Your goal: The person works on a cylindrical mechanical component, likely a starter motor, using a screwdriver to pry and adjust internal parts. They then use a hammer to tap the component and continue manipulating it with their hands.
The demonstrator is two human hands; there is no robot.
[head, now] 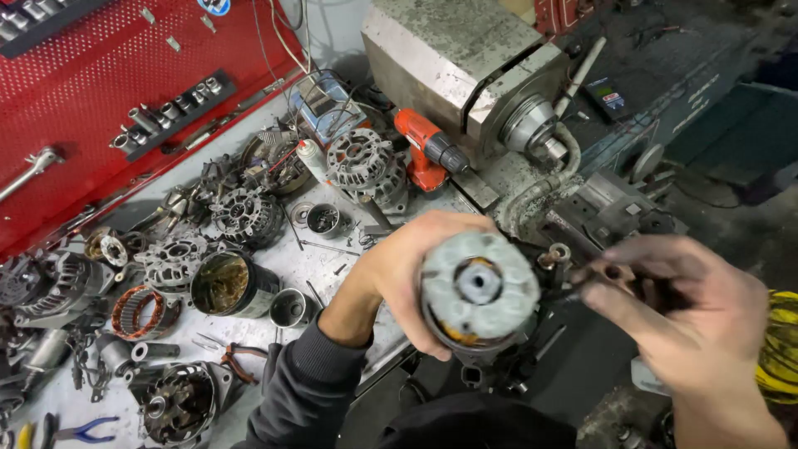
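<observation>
My left hand (407, 266) grips a round grey alternator rotor (480, 289) from its left side, its flat end with a central shaft hole turned up toward me. Copper winding shows at the rotor's lower edge. My right hand (673, 312) hovers just right of the rotor, fingers slightly curled and blurred, pinching what looks like a small dark part (613, 273); I cannot make out what it is. Both hands are above the gap between the workbench (332, 258) and a lathe (465, 66).
The bench at left is crowded with alternator housings (362, 162), a stator ring (137, 312), metal cups (291, 308), pliers (237, 357) and an orange cordless drill (424, 145). A red pegboard (100, 91) with sockets stands behind. A yellow coil (781, 345) lies at far right.
</observation>
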